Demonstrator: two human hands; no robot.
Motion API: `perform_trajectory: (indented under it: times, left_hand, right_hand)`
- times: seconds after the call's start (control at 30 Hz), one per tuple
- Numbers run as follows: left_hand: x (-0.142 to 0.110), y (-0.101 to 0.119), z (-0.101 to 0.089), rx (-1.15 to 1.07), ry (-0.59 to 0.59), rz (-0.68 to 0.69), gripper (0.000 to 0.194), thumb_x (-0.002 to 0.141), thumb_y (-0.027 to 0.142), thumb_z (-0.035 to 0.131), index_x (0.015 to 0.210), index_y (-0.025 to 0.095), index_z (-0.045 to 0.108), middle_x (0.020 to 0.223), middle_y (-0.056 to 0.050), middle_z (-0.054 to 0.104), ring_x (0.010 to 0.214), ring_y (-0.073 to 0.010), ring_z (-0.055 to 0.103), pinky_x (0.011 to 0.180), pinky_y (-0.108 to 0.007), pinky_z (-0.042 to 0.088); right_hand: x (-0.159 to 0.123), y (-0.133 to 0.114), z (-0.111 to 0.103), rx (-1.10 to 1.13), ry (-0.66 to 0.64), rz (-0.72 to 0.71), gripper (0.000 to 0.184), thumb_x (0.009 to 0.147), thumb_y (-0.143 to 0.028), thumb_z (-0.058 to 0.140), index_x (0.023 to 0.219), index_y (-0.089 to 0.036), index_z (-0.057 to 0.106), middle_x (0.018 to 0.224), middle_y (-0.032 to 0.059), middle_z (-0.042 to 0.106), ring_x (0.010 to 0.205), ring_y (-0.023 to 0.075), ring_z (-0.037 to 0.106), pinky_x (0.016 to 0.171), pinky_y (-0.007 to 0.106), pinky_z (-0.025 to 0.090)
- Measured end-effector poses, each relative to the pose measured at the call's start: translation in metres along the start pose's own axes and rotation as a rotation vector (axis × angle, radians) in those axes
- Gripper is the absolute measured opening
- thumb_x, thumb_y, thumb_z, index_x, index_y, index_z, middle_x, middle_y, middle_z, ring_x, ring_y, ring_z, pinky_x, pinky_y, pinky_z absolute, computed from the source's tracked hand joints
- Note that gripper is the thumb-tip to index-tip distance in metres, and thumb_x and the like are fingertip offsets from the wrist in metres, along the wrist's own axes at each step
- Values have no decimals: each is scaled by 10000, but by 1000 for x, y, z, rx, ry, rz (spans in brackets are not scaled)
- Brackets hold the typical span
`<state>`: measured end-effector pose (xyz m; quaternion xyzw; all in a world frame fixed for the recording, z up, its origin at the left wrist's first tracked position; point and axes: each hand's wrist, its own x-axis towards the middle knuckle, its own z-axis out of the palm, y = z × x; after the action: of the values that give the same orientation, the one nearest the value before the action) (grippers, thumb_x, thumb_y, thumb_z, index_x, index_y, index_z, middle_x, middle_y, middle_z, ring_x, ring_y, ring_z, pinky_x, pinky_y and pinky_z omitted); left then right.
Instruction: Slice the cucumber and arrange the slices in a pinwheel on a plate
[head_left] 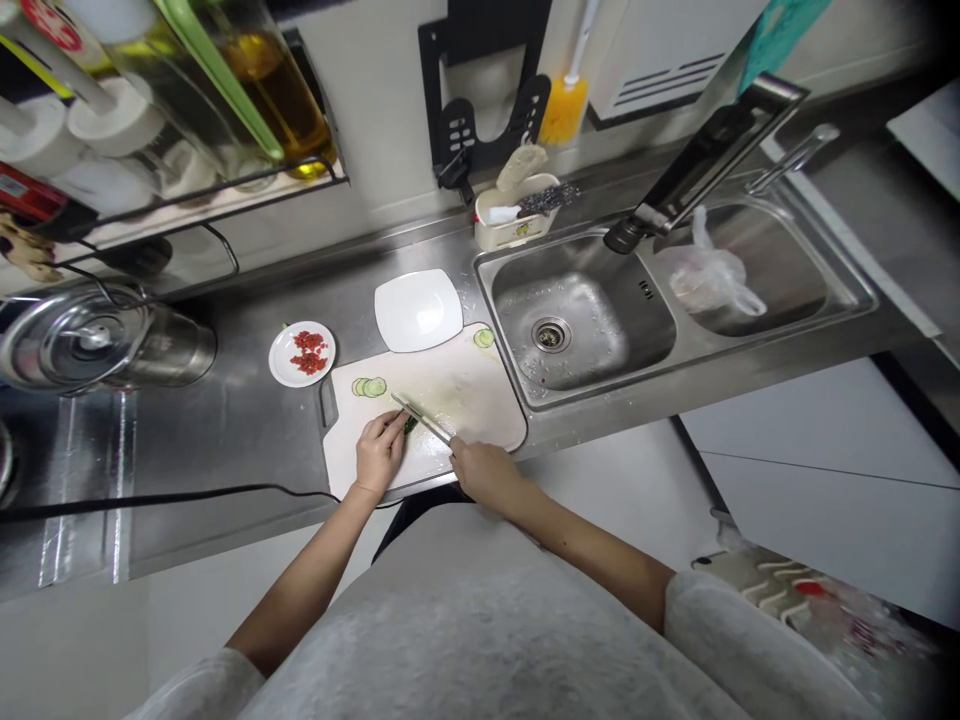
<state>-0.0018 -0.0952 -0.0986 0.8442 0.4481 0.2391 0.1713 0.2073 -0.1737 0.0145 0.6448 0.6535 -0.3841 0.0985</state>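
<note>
The person's right hand (486,473) is wrapped around the handle of a knife (431,422), its blade slanting over a cutting board (486,395). The left hand's (379,452) fingers are bunched on a green cucumber piece (410,425) on the board, beside the blade. Pale slices (369,387) lie farther left; beyond sit a square plate (420,312) and a dish (279,358) of red bits (309,352).

1. Pale container (88,48), shelf (169,212): red-and-white emblem (54,22); no lettering legible from where I stand.
2. Red package (36,198), same shelf: white label (10,186), print too small to read.
3. Caddy (495,236): small yellow mark (523,229), unreadable at this distance.
</note>
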Motion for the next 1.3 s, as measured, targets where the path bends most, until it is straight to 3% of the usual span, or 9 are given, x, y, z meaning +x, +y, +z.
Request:
perform_trajectory:
  times: [0.67,1.3]
  left_hand:
    - [1,1,-1,-23,-12,-7,316,919,227,463,1167,256,656,1088,-73,657,1031,-189,599,909,-345,492]
    - [2,2,-1,-10,-12,-16,311,925,229,452,1158,244,658,1071,-69,664,1012,-182,606,901,-338,498]
  right_hand:
    - [5,11,-5,28,-20,-34,291,958,-264,353,1137,-146,549,975,134,684,919,252,655,736,327,455]
    - [22,15,6,35,1,-32,319,969,-282,340,1177,-142,537,1039,134,674,961,238,640,764,307,444]
